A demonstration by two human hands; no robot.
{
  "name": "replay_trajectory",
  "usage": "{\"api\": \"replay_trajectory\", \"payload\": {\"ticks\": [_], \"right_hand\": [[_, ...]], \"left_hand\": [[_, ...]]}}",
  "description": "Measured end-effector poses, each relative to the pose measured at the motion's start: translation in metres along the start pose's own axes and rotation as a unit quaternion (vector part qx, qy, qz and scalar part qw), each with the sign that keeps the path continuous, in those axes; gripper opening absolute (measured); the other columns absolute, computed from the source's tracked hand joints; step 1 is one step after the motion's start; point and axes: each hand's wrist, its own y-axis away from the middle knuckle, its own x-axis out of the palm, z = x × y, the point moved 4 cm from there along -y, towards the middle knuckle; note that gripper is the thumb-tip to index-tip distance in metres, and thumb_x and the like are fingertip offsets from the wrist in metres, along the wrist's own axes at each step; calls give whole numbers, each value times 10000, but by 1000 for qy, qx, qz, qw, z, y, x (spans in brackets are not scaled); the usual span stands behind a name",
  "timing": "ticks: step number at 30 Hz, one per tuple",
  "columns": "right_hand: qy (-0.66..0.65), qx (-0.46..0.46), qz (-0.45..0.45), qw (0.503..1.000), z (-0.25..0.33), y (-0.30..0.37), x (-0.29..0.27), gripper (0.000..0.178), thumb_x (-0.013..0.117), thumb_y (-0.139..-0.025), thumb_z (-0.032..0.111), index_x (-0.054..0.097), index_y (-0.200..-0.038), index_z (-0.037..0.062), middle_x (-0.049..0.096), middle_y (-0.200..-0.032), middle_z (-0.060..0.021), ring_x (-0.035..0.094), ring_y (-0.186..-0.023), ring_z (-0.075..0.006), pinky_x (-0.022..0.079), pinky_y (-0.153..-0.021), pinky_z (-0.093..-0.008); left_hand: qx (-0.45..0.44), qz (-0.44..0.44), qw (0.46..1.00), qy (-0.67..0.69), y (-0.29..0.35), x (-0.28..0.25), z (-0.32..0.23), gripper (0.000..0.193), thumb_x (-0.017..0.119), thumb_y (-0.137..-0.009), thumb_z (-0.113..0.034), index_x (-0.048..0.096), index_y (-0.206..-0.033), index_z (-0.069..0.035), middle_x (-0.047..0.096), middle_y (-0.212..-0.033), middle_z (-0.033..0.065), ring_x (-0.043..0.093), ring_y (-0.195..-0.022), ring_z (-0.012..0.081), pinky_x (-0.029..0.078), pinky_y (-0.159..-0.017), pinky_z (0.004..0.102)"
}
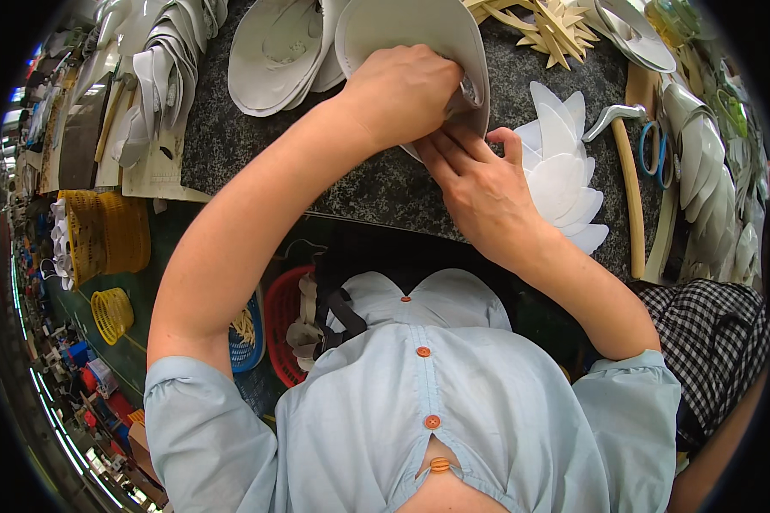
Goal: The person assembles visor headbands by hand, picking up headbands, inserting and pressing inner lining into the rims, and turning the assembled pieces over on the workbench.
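Observation:
A white, curved shoe upper (393, 30) lies at the far edge of the dark speckled table, folded up on its right side. My left hand (406, 90) is closed over its near right part, the fingers curled down into the fold and mostly hidden. Just below, my right hand (488, 188) has its fingers pressed together against the upper's near edge, with the thumb bent toward it. The fingertips of both hands nearly meet there. To the left rests a stack of similar white uppers (274, 64). Right of my right hand, thin white leaf-shaped pieces (565, 175) lie fanned out.
A wooden-handled hammer (629, 188) and blue-handled scissors (656, 154) lie at the right. Beige pointed strips (552, 30) are piled at the back. Overlapping white uppers (175, 60) line the left side. Yellow baskets (111, 315) and a red basket (282, 316) stand below table level. Beside me sits another person in checked cloth (710, 342).

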Motion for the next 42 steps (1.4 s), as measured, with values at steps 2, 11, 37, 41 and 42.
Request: {"api": "replay_trajectory", "payload": {"ticks": [2,11,37,41,42], "right_hand": [[18,-4,-18,1000,-1,-2,-2,639,647,-745,41,539,-1374,74,531,-1362,-116,452,-1314,-223,277,-1018,-466],[95,14,-24,995,5,2,3,595,662,-762,123,564,-1349,111,518,-1315,-173,452,-1294,-273,299,-997,-484],[143,14,-33,989,9,1,8,564,644,-797,188,561,-1344,76,533,-1277,-223,513,-1211,-335,348,-938,-431],[91,19,-7,996,5,-2,-1,587,644,-785,135,548,-1361,80,515,-1305,-221,511,-1200,-314,357,-929,-420],[59,20,23,998,4,-2,-1,620,642,-772,86,534,-1383,86,492,-1349,-225,502,-1227,-303,353,-947,-415]], "left_hand": [[9,-4,998,61,-1,2,9,137,607,-879,-117,696,-951,-43,707,-863,146,689,-809,345,550,-721,449],[73,43,996,31,1,2,-5,130,618,-817,-51,691,-917,-16,708,-887,164,693,-839,343,565,-715,441],[14,103,994,39,-13,0,-9,207,626,-735,-29,691,-928,12,694,-951,200,680,-915,348,550,-793,435],[97,133,972,168,0,-9,5,230,656,-797,-62,656,-1008,31,687,-946,206,667,-927,380,539,-811,451],[99,134,972,166,4,-17,4,230,656,-797,-62,656,-1008,31,687,-946,206,667,-927,380,539,-811,451]]}}
